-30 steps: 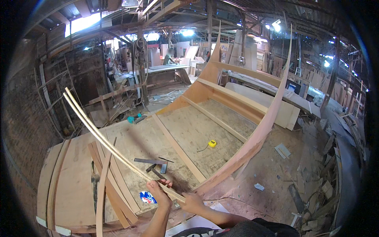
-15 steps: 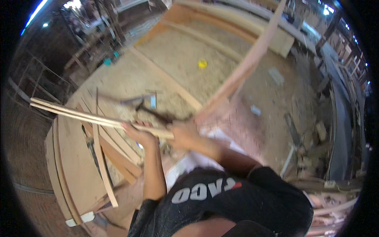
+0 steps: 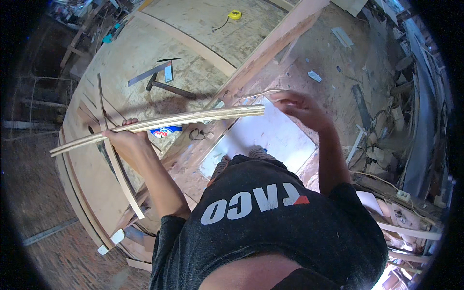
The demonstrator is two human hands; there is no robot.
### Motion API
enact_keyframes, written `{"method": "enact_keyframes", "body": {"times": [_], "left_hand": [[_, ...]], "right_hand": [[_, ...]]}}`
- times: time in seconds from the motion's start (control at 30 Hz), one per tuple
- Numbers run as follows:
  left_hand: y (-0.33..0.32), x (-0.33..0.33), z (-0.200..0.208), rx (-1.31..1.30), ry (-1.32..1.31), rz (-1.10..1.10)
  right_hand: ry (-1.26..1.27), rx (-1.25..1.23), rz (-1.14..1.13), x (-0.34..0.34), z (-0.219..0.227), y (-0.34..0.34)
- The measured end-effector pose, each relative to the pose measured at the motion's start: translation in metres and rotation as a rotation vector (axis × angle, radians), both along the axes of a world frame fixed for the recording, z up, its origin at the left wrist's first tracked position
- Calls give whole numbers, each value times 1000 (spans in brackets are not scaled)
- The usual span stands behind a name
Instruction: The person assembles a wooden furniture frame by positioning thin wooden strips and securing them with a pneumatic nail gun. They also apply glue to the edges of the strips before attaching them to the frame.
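Left hand (image 3: 126, 139): fingers closed round a pair of pale wooden strips (image 3: 193, 118), their tips showing over the far edge.
Right hand (image 3: 300, 108): fingers loosely bent and parted, nothing visible in them.
Strips, position: across the front of the body, seen over the near part of the surface (image 3: 198, 72); any contact beneath cannot be told.
Strips, long axis: left to right, gently bowed, the right end slightly farther from the body.
Strips, grip: left of the middle; a shorter length projects past the left hand, a longer one reaches rightward.
Free right end: just left of the right fingers, a narrow gap in view; the right hand is the nearer to this end, though difference in height cannot be judged.
Curved strip (image 3: 121, 173): a single thin piece, passing under the held strips beside the left hand.
Packet (image 3: 163, 132): blue and white, seen just on the near side of the strips.
Hammer (image 3: 173, 89): beyond the strips, on the surface, beside a square (image 3: 168, 73).
Tape measure (image 3: 235, 15): yellow, farther out.
White sheet (image 3: 295, 140): on the floor, near the feet.
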State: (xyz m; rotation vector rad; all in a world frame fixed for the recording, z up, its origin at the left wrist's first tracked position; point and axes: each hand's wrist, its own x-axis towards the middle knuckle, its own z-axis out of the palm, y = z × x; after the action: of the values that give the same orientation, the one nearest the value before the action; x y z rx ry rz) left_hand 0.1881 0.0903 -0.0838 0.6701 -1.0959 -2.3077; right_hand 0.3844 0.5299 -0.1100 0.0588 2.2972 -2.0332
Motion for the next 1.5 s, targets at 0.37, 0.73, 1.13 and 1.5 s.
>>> {"method": "enact_keyframes", "body": {"times": [0.37, 0.73, 1.13, 1.5], "left_hand": [[-7, -4, -22, 127, -67, -61], [-24, -4, -31, 166, -75, -110], [-45, 9, -47, 106, 12, -66], [-83, 21, -54, 98, -20, -45]], "right_hand": [[25, -101, 198, -9, 10, -19], [28, -230, 223, -10, -5, -21], [-229, -127, 359, -12, -16, -42], [-383, -116, 568, -28, -51, -113]]}}
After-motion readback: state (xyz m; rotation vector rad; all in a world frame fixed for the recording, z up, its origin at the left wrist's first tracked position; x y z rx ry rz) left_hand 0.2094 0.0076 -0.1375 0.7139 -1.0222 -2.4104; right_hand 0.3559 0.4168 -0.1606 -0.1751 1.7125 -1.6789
